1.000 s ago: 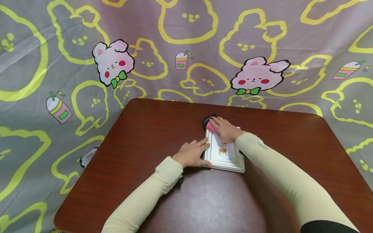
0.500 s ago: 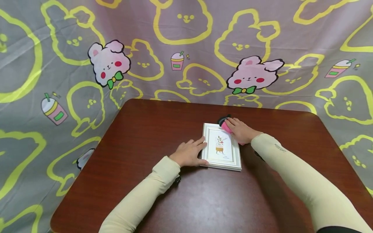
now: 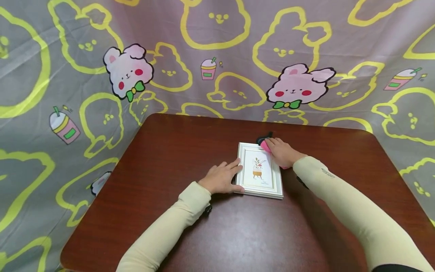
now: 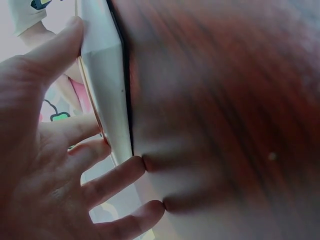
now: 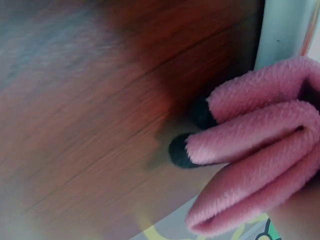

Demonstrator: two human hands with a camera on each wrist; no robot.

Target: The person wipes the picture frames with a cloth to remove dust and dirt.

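Pressed hard at its far right corner by the right hand, the frame could, I judge, slide or pivot; the left hand, fingers spread apart, steadies only the left side; the loose cloth might also snag on that corner. The right fingers lie side by side over the cloth; whether they curl under it I cannot tell. The frame lies flat on the bench, nearer its far edge, roughly midway between the side edges; it is a white rectangle with stepped moulding and thin gold lines around a plant print; the cloth is pink, fuzzy and folded in thick loops, with dark ends; the bench is red-brown, wood-grained, round-cornered and faintly glossy.
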